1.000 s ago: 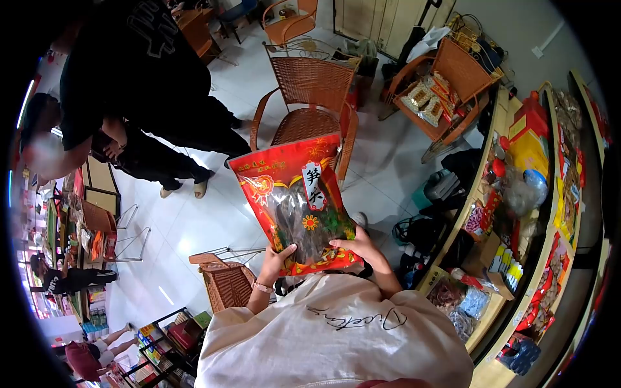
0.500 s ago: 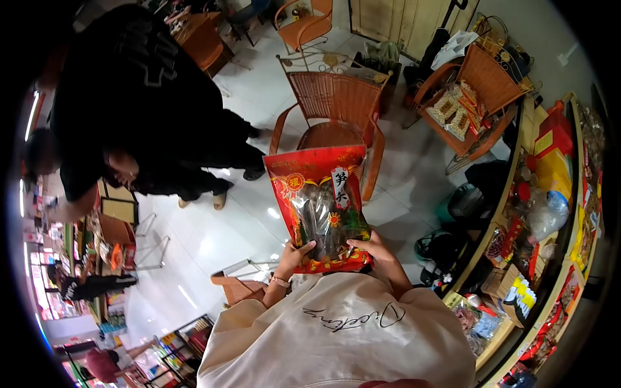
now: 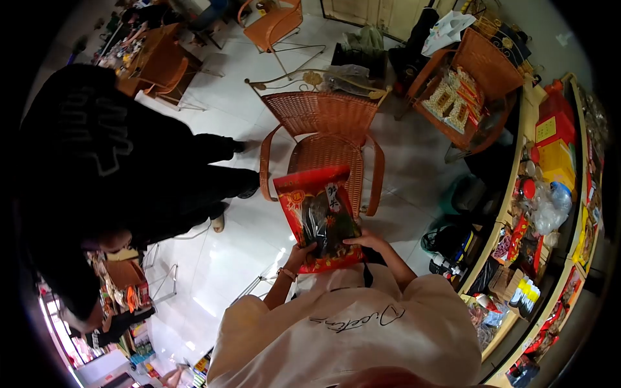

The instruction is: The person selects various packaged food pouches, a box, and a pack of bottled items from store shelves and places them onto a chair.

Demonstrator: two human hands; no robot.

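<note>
A red plastic bag of dried bamboo shoots (image 3: pixel 318 216), with a clear window and dark contents, is held in front of my white shirt. My left hand (image 3: pixel 300 253) grips its lower left edge, thumb on the front. The lower right edge is pinched by my right hand (image 3: pixel 363 240), thumb also on the front. Fingers of both hands are hidden behind the bag. The bag's top leans away from me, overlapping the seat of a brown wicker chair (image 3: pixel 321 107).
At right stands a shelf (image 3: pixel 475 255) with packets and jars. Another wicker chair (image 3: pixel 495 61) holds packaged food (image 3: pixel 455 100). A person in black (image 3: pixel 129 155) is on the left. A wooden desk (image 3: pixel 155 58) stands at the back left.
The bag has tipped further away from me, and its top sits lower in view. Both hands keep hold of it. The person in black appears lower and further left as my view shifts.
</note>
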